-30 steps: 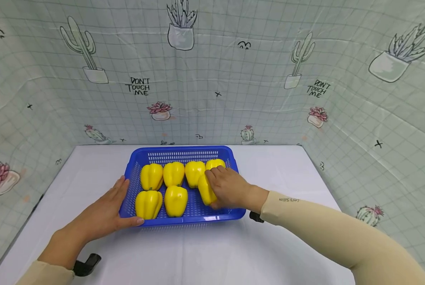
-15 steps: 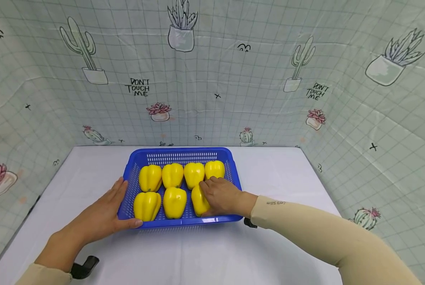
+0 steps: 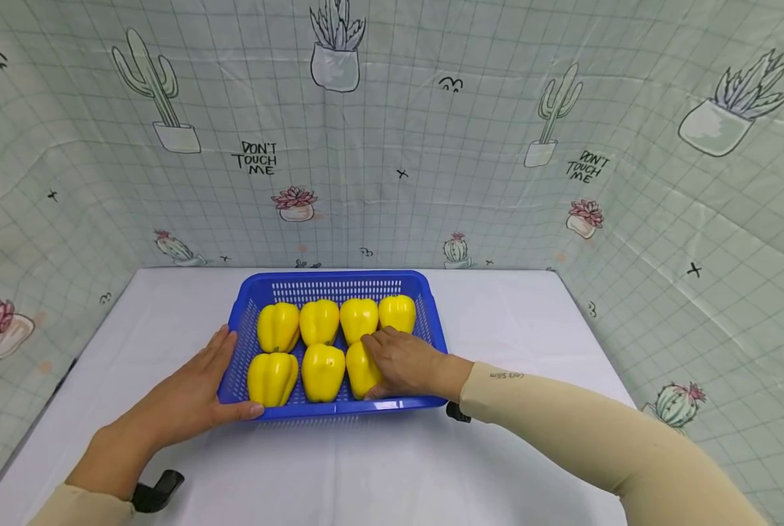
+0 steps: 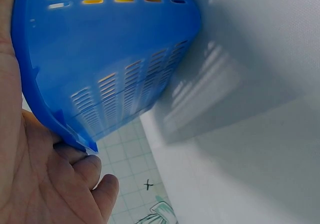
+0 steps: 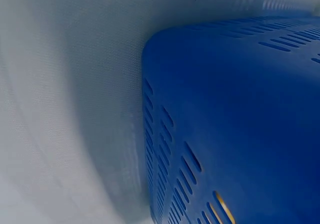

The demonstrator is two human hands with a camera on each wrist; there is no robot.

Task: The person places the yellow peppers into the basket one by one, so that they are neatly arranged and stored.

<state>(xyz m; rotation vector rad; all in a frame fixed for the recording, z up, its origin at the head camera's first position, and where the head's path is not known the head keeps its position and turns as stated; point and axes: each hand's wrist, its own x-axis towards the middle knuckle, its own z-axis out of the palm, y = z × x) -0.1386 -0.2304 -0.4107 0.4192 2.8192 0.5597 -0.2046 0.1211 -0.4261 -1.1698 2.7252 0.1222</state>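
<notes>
A blue plastic basket holds several yellow bell peppers in two rows. My left hand rests against its left front corner, with fairly straight fingers along the left rim and the thumb on the front rim. In the left wrist view, that hand's fingers touch the basket's rim from outside. My right hand reaches inside at the front right and grips a bell pepper, partly covering it. Beside that pepper on the left is another bell pepper. The right wrist view shows the basket's outer wall, not the hand.
Beneath the basket is a table with a white cloth. A grid-patterned curtain with plant drawings hangs behind and at both sides. Black straps show at the wrists.
Gripped by my right hand, the bell pepper has moved left and toward the front, from tilted to more upright beside the front-row peppers. My left hand has stayed at the corner.
</notes>
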